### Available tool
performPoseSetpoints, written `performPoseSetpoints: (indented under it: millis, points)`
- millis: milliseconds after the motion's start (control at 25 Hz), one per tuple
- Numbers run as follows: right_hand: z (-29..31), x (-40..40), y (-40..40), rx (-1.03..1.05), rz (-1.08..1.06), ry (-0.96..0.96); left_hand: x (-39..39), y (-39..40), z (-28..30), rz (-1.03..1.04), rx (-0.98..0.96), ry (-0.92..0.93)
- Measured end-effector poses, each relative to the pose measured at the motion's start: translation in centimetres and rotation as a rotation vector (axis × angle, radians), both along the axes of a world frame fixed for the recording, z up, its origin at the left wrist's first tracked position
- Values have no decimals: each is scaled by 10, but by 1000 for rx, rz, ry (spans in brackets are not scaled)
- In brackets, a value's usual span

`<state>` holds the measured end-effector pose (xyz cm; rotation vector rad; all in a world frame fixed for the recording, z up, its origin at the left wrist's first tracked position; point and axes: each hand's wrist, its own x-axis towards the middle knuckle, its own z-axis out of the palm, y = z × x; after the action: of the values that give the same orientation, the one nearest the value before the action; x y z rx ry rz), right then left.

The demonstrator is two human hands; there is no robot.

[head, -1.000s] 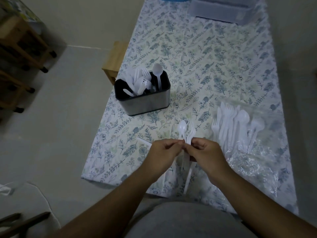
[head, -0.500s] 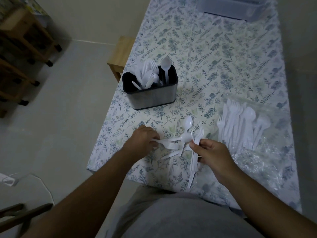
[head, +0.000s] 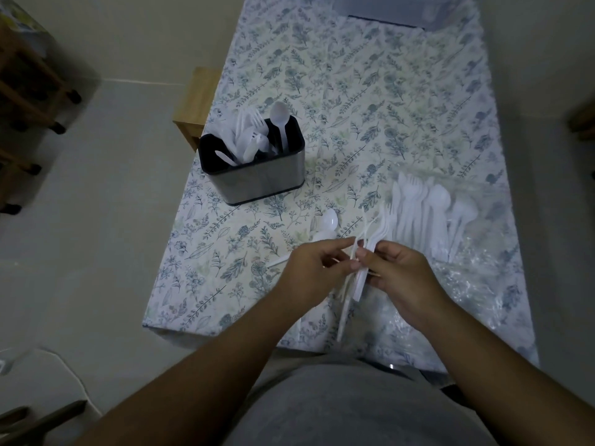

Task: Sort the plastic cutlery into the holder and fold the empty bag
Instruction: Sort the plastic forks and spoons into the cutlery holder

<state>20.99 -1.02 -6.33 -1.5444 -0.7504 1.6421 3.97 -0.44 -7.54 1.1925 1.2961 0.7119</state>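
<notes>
A steel cutlery holder (head: 257, 181) with a black liner stands at the table's left side, with several white forks, knives and a spoon upright in it. My right hand (head: 396, 275) grips a bunch of white plastic forks (head: 370, 239) above the near edge. My left hand (head: 312, 268) meets it, fingertips pinching the bunch's handles. White spoons (head: 326, 225) lie on the cloth just beyond my left hand. A clear plastic bag (head: 476, 278) lies to the right with several white pieces of cutlery (head: 425, 217) on it.
The table wears a floral cloth (head: 370, 101). A clear plastic box (head: 402, 8) sits at the far end. A wooden stool (head: 196, 101) stands by the table's left side, and a wooden shelf on wheels (head: 29, 91) is at the far left.
My left hand has let go of the spoons on the cloth and come back right to the bunch in my right hand. The right hand stays on the forks.
</notes>
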Motion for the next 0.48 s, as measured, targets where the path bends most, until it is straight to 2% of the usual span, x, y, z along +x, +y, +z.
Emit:
performPoseSetpoints:
  millis: [160, 240, 320, 480]
  points:
    - [3, 17, 2, -22, -45, 107, 8, 13, 11, -180, -7, -18]
    - [1, 21, -1, -41, -38, 121, 8, 11, 11, -224, 16, 33]
    - [-1, 23, -5, -77, 14, 110, 9, 5, 9, -200, 18, 38]
    - [-2, 21, -13, -148, 136, 108, 10, -8, 4, -3, -172, -146]
